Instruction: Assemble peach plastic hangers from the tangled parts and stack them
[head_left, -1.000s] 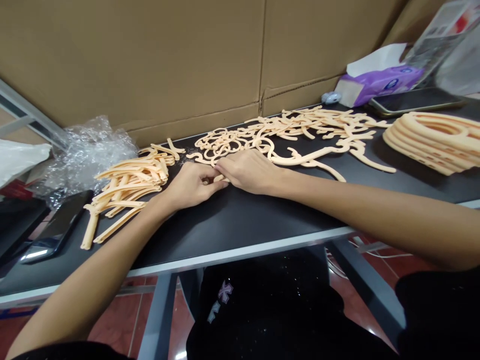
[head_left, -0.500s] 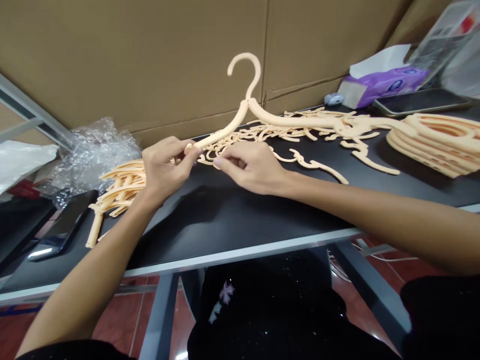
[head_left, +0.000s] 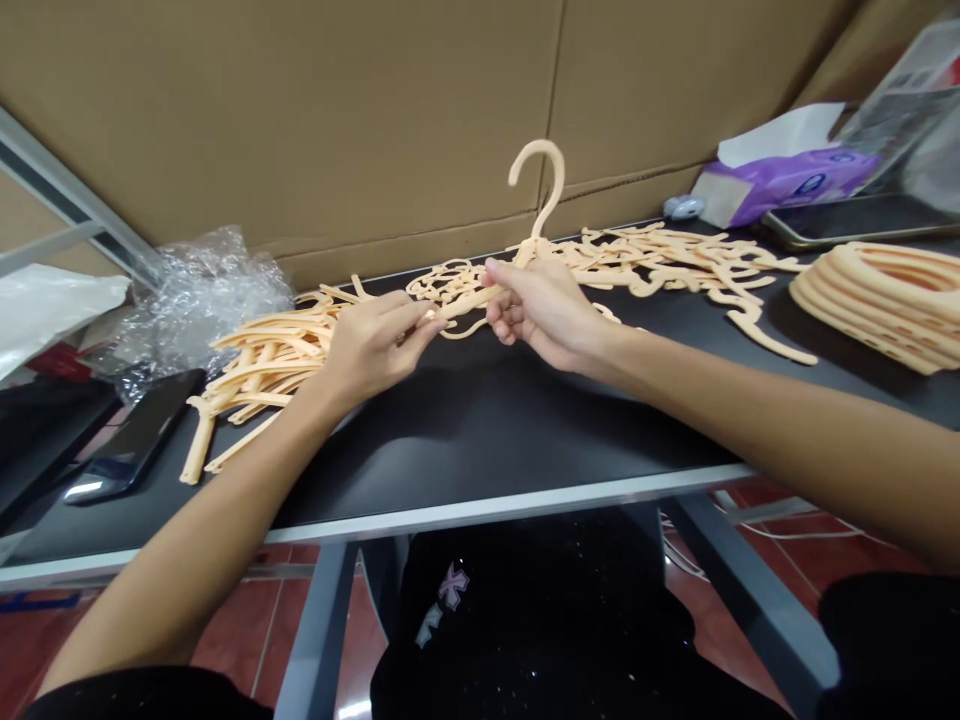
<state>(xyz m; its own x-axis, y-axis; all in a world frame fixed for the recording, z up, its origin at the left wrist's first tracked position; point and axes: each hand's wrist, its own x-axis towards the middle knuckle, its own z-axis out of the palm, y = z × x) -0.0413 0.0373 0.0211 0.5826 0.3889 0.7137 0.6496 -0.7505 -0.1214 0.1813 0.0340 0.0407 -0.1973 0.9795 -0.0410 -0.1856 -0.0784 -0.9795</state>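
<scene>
Lowered since half a second ago: the hanger (head_left: 465,302) now sits close over the table, and the right hand (head_left: 547,312) has come up to grip it.

Brown cardboard (head_left: 337,120) fills the top of the frame, and the black table (head_left: 480,440) runs across the middle. At the right edge is a stack of oval rings (head_left: 885,290), centre left a pile of straight strips (head_left: 262,360), and upper right of centre a scatter of curved pieces (head_left: 675,255). At centre, the left hand (head_left: 375,345) pinches the end of the hanger's arm between thumb and fingertips. The right hand's fingers are curled shut where the hook rises, so both hands now carry the one piece, which probably steadies it for close work.
</scene>
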